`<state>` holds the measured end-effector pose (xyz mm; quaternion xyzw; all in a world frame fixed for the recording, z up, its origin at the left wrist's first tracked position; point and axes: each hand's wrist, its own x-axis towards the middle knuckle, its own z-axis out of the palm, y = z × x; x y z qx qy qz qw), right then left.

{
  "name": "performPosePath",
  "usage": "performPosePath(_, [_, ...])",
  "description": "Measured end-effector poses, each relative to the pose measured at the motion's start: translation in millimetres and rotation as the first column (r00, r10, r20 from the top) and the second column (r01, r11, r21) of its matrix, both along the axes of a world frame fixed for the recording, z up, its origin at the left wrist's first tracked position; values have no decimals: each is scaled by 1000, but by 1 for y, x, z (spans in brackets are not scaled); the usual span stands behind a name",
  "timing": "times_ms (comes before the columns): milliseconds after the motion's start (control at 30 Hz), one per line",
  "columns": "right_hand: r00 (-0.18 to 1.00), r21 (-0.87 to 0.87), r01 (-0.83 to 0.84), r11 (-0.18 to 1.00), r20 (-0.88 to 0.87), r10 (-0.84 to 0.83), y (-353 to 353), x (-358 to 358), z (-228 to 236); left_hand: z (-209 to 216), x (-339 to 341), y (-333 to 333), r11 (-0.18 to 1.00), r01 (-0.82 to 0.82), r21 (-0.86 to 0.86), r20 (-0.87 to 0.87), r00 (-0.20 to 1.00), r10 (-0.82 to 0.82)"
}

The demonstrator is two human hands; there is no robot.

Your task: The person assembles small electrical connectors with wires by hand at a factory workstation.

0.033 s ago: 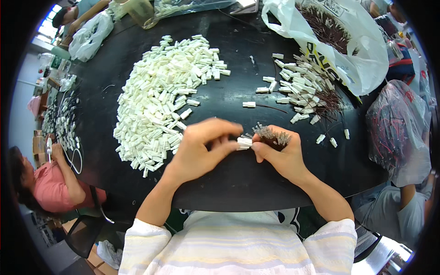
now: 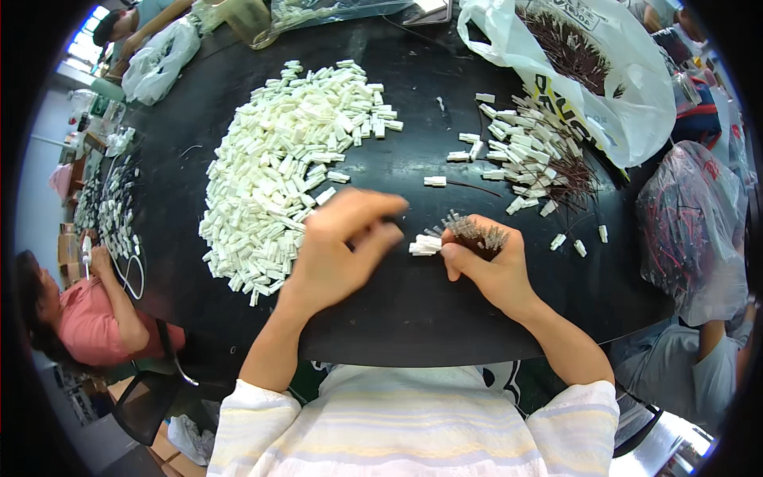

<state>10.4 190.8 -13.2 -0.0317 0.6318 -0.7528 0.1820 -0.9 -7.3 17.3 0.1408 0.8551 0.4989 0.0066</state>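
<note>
Pulled back leftward since the earlier frame, the person's bare left hand (image 2: 327, 246) now stands apart from the small white plastic connectors (image 2: 425, 245) it was beside; its thumb and fingers are spread, a gap between them. Opposite, the bare right hand (image 2: 501, 266) has its fingers closed on a bundle of thin brown wires with grey metal tips (image 2: 481, 234), those connectors jutting past its thumb over the black tabletop (image 2: 421, 326). Farther off, a broad heap of loose white connectors (image 2: 270, 175) spreads at left; wired white connectors (image 2: 528, 151) lie piled at right, near a white plastic bag (image 2: 493, 36).
</note>
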Motion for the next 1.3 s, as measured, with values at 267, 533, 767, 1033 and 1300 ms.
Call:
performPosePath(267, [997,23,-42,999,-62,44,-1,-3,3,-19,-11,-31,745,-351,-566,-483,874,45])
performPosePath(533, [999,65,-37,997,-26,39,-4,0,4,-7,2,2,735,-209,645,415,903,-108])
performPosePath(767, [999,82,-12,997,-38,15,-6,0,1,-16,5,2,683,-255,685,515,833,-205])
performPosePath(1033, [999,108,5,994,-32,-1,-6,-1,4,-17,5,2,683,-224,695,510,824,-248])
performPosePath(1300, [999,138,-19,990,-44,25,-5,-1,3,-19,8,5,738,-162,655,502,823,-265])
